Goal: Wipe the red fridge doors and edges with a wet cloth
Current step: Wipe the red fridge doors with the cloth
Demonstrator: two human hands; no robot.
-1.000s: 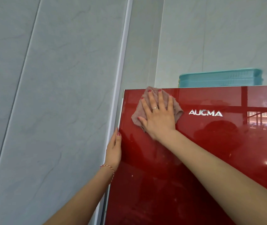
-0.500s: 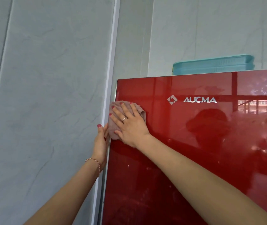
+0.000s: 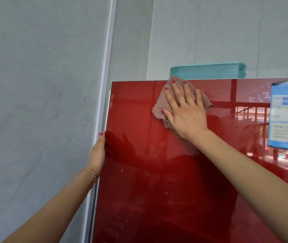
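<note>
The glossy red fridge door (image 3: 139,172) fills the lower right of the head view. My right hand (image 3: 185,113) lies flat with straight, spread fingers, pressing a crumpled pinkish-brown cloth (image 3: 159,106) against the upper part of the door, just under its top edge. My left hand (image 3: 98,151) rests along the door's left edge; its fingers go behind the edge and are hidden, only the thumb side shows.
A teal plastic tray (image 3: 208,71) sits on top of the fridge. A blue and white label (image 3: 287,116) is stuck on the door at the right. A grey panelled wall (image 3: 43,102) with a white trim strip (image 3: 102,102) stands close to the left.
My right hand has slid the cloth from the door's left edge up and to the right, near the top edge. The left hand stays on the left edge. The view shifted rightward.
</note>
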